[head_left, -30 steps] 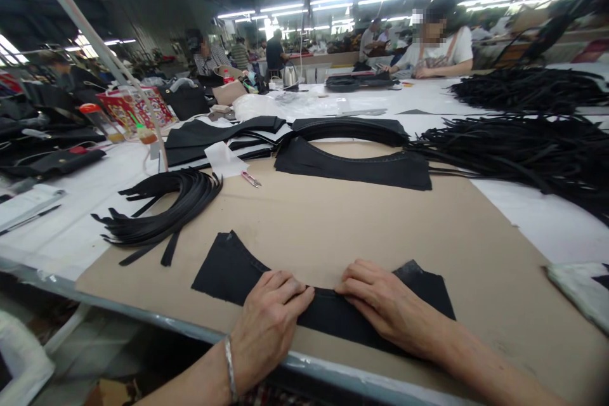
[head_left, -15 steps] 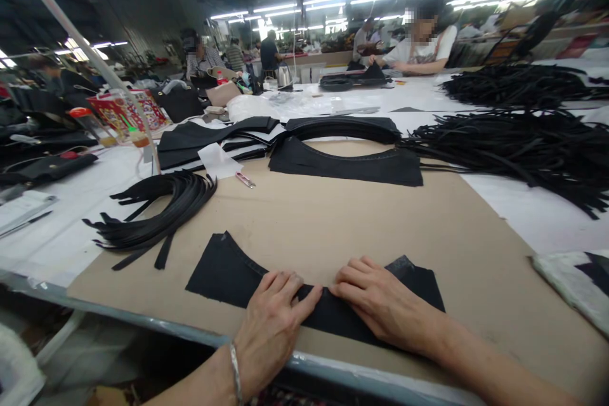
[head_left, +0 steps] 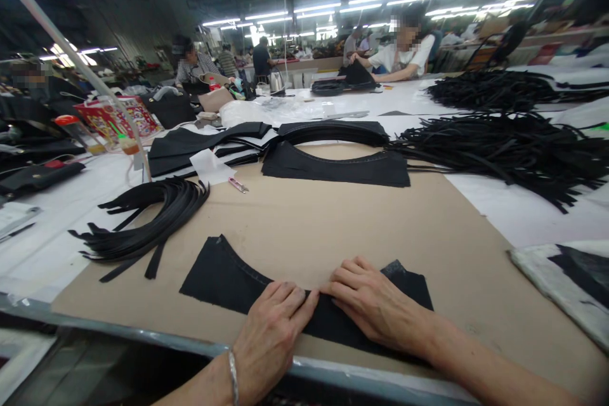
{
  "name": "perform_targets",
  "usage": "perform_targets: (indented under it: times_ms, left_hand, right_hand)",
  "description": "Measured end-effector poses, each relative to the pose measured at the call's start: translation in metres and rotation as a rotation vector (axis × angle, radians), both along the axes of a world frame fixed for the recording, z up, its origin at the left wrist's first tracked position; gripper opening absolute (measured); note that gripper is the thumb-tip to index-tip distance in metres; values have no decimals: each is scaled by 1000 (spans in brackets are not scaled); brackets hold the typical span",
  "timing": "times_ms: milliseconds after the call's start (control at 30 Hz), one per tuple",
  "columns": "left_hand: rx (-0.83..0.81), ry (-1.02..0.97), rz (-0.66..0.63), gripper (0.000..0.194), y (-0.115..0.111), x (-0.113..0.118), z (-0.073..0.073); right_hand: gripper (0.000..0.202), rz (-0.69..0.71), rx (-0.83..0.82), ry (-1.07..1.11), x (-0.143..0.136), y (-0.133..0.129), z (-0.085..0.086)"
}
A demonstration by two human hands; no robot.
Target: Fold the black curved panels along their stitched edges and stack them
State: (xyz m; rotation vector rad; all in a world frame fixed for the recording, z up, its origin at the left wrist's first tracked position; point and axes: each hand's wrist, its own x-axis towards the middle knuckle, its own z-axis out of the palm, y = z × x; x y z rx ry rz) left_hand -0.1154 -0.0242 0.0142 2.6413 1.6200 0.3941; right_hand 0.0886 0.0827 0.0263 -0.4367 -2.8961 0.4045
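Note:
A black curved fabric piece [head_left: 221,276] lies flat on the brown board [head_left: 280,222] near the table's front edge. My left hand [head_left: 278,323], with a silver bracelet at the wrist, has its closed fingers on the middle of the piece's concave upper edge. Just to the right, my right hand [head_left: 366,298] pinches the same edge, its fingers bent and pressed together. Both sets of fingertips almost meet. The right part of the piece, with a raised greyish corner, shows beyond my right hand.
Black strips [head_left: 157,222] lie at the left, pink snips [head_left: 238,185] behind the board's middle. Stacked black pieces [head_left: 333,165] are at the back, with a big heap of strips [head_left: 499,146] at the right. A person [head_left: 402,54] sits across the table.
The view has shifted slightly. My hands stay on the edge of the fabric, the right fingertips a little closer to the left ones. The person across holds the black material higher.

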Motion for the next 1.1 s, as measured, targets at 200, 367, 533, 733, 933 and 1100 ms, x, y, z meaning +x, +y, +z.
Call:
perform_targets:
  times_ms: [200,367,533,733,933,1100]
  left_hand:
    - [-64,-101,46,44,1,-20,17]
    - [-156,-283,224,27,11,4,20]
    - [-229,-382,218,39,18,24,15]
    - [-204,-353,191,31,17,27,13]
    - [-23,-161,135,31,5,31,-3]
    - [199,-127,96,42,-9,30,-15]
  right_hand:
    - [17,-125,-131,-5,0,-4,14]
    - [18,-121,-189,-44,-5,0,18]
    - [9,-109,-221,-38,-3,3,15]
    - [12,-51,-208,24,4,2,5]
    - [22,4,-116,22,10,1,1]
    - [25,55,-71,29,14,2,-6]
